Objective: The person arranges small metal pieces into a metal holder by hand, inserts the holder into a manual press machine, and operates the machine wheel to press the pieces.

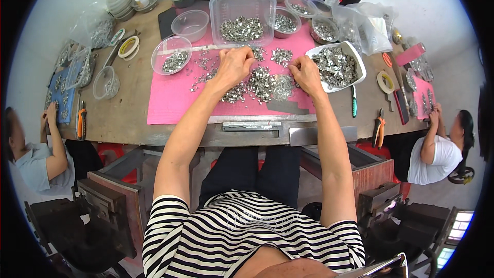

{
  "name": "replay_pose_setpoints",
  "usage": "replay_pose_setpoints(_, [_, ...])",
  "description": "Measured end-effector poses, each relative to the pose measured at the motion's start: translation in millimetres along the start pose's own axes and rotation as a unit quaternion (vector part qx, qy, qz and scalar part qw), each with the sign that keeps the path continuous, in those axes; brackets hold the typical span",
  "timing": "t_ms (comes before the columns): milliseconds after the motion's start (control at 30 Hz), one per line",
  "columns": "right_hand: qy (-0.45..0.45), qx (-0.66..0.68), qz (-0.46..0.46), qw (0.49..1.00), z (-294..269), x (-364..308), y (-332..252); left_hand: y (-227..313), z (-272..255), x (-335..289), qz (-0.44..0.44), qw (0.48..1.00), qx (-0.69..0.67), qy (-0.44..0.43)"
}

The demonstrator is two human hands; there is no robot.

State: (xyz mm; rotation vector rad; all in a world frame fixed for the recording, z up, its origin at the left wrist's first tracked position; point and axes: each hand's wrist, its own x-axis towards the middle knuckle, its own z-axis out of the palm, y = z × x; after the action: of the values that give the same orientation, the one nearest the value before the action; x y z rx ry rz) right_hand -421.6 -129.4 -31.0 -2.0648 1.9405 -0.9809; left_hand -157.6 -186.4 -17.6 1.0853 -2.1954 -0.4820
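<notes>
Over pink mat (172, 95): left hand (235, 66), right hand (307, 73), fingers bent, cannot tell if gripping. Metal pieces (261, 83) heaped mid-mat; white tray (360, 67) at mat's right edge.

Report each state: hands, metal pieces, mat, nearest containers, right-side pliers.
Left hand: fingers bent, grip unclear
Right hand: fingertips down, grip unclear
Metal pieces: loose, mostly heaped
Pink mat: flat, partly covered
Clear rectangular container: open, part-filled
White tray: open, heaped
Tub on mat's left edge: open, part-filled
Right-side pliers: lying down, unheld
</notes>
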Motion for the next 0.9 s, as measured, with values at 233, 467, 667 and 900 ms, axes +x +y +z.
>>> replay_pose_setpoints(233, [-0.094,0.067,0.006,0.993,-45,-64,-64,43,-30,-65,0.088,0.990,-0.090,-0.061])
replay_pose_setpoints(467, [-0.063,0.110,-0.008,0.992,-35,-108,-65,48,-1,-93,0.141,0.985,-0.044,-0.093])
replay_pose_setpoints(667, [-0.034,0.019,-0.082,0.996,-24,-114,-63,44,8,-97,0.121,0.988,-0.052,-0.078])
replay_pose_setpoints(900, [-0.044,-0.012,-0.101,0.994,-29,-109,-65,54,3,-98,0.067,0.996,0.019,-0.052])
